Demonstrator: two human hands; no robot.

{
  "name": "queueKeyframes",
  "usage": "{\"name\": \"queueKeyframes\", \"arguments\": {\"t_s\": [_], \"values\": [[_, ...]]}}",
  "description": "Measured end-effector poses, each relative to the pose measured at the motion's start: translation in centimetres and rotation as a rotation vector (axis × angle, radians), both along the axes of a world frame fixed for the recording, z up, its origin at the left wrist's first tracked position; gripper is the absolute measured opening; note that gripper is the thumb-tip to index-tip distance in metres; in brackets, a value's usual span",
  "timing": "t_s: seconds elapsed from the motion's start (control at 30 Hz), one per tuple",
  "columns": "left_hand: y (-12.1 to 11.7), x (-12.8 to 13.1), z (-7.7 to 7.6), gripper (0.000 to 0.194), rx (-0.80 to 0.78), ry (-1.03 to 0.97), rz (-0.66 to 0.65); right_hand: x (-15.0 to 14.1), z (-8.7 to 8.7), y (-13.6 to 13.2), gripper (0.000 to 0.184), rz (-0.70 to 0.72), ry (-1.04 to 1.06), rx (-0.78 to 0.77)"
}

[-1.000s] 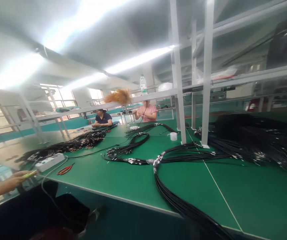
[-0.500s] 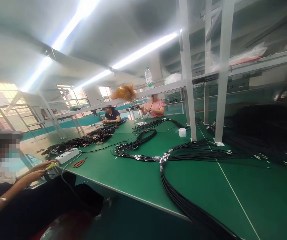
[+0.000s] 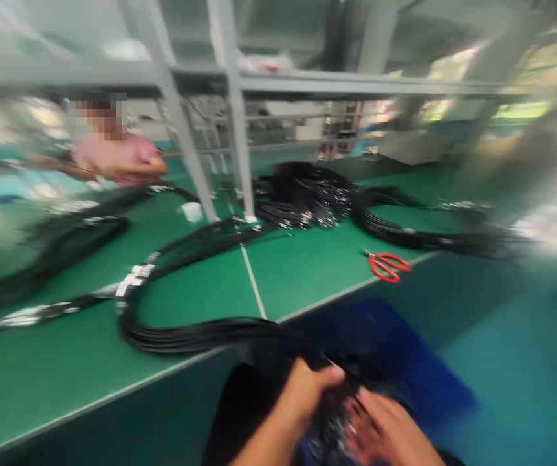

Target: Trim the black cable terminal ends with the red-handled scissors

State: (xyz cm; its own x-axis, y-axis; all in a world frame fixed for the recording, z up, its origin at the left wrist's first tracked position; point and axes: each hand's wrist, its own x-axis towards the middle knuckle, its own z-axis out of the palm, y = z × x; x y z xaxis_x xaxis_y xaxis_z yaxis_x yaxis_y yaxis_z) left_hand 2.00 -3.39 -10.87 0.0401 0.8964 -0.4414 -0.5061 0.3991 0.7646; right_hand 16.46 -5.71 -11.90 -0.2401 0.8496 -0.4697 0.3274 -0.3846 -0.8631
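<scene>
A bundle of black cables (image 3: 185,333) curves over the front edge of the green table and down towards my lap, with white tags round it further back. My left hand (image 3: 307,388) is wrapped round this bundle near its lower end, thumb on top. Beside it, low in the head view, my right hand (image 3: 389,424) is at the cable ends, where small shiny tips show. Its fingers are smeared by motion, so their grip is unclear. Behind and below both hands is a blue surface (image 3: 394,349), perhaps a bin.
Red-handled scissors (image 3: 389,266) lie near the table edge (image 3: 327,299). More black cable bundles (image 3: 302,188) lie at the back and along the left. Two grey shelf posts (image 3: 239,142) rise from the table near a white roll (image 3: 191,211). Across it is a person in pink (image 3: 113,158).
The view has swung right and down. My two hands, the blue surface and the red scissors near the right edge have come into view; the person at the left has gone out of it.
</scene>
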Motion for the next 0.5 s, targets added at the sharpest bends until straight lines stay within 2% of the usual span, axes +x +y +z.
{"name": "queueKeyframes", "arguments": {"t_s": [0.03,0.1,0.23,0.37,0.5], "values": [[0.5,0.4,-0.6,0.009,-0.002,0.02,-0.003,0.3,-0.4,0.1,0.031,-0.031,0.039,-0.037],[1.2,0.7,-1.5,0.011,-0.005,0.052,-0.003,0.6,-1.1,0.8,0.043,-0.062,0.099,-0.07],[1.4,0.6,-2.1,0.015,0.0,0.129,0.07,0.4,-1.5,1.5,0.042,-0.044,0.161,-0.043],[1.5,1.0,-2.4,0.017,0.008,0.171,0.123,1.0,-1.0,0.3,0.037,-0.037,0.244,-0.098],[2.1,1.3,-2.9,0.016,-0.006,0.201,0.172,2.7,-1.0,-1.5,0.043,-0.057,0.295,-0.157]]}}
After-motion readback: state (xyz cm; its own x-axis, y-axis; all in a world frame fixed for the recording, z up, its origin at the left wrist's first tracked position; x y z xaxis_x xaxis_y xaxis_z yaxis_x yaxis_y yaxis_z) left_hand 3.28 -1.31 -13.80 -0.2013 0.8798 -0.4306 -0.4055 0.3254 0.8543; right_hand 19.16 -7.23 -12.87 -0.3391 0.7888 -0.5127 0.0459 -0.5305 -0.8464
